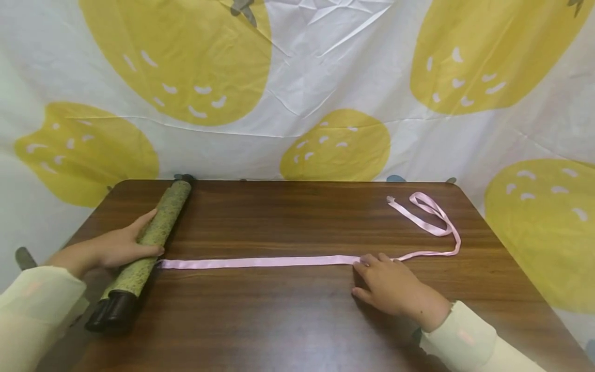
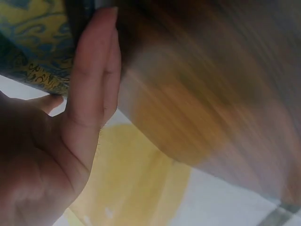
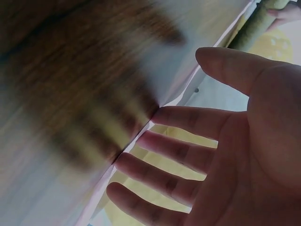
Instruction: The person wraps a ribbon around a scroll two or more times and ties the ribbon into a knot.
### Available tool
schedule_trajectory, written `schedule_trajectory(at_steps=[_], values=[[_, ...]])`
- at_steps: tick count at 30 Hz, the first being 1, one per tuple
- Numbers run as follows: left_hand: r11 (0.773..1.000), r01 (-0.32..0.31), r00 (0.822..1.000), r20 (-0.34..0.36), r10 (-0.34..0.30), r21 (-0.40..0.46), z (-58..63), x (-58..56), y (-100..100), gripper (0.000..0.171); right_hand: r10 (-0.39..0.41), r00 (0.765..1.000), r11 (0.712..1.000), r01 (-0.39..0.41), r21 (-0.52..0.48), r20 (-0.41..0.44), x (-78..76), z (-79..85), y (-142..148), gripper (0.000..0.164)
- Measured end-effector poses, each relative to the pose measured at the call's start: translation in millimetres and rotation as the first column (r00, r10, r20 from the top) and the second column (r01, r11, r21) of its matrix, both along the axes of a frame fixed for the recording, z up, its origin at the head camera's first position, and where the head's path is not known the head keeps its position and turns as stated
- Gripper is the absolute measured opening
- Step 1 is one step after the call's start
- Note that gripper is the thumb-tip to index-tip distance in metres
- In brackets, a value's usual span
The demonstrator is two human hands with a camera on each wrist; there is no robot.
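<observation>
A rolled scroll in mottled green-gold cloth, with dark roller ends, lies slanted on the left of the table. My left hand grips its middle; the digits show beside the scroll's patterned cloth in the left wrist view. A pink ribbon runs straight from the scroll's right side to my right hand. That hand lies over the ribbon with fingers outstretched, their fingertips touching it. Beyond the hand, the ribbon's slack bends into a loose loop, ending in a frayed tip. Where it joins the scroll is partly hidden.
The brown wooden table has rounded far corners. Behind it and along both sides hangs a white curtain with large yellow fruit prints.
</observation>
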State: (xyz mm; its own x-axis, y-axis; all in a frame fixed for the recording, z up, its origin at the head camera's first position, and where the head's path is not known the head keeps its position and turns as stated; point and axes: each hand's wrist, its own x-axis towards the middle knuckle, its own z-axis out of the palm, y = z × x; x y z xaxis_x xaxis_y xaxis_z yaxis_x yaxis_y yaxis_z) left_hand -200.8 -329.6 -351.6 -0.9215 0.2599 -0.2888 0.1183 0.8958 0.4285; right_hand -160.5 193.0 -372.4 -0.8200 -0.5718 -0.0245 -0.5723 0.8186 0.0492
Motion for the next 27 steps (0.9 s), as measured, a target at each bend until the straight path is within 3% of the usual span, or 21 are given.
schedule_trajectory(at_steps=[6,13,27], values=[[0.999,0.006,1.0,-0.002,-0.006,0.045,8.2,5.2,33,0.101,-0.004,1.0,1.0,0.004,0.003,-0.002,0.7,-0.9,0,0.057],[0.996,-0.015,0.996,0.089,0.007,0.085,10.8,9.6,81,0.098,-0.012,1.0,1.0,0.012,-0.001,-0.011,0.7,-1.5,0,0.057],[0.991,0.13,0.991,0.038,-0.131,0.028,7.0,10.6,191,0.099,-0.007,1.0,1.0,0.007,-0.005,-0.004,0.0,-2.6,3,0.058]])
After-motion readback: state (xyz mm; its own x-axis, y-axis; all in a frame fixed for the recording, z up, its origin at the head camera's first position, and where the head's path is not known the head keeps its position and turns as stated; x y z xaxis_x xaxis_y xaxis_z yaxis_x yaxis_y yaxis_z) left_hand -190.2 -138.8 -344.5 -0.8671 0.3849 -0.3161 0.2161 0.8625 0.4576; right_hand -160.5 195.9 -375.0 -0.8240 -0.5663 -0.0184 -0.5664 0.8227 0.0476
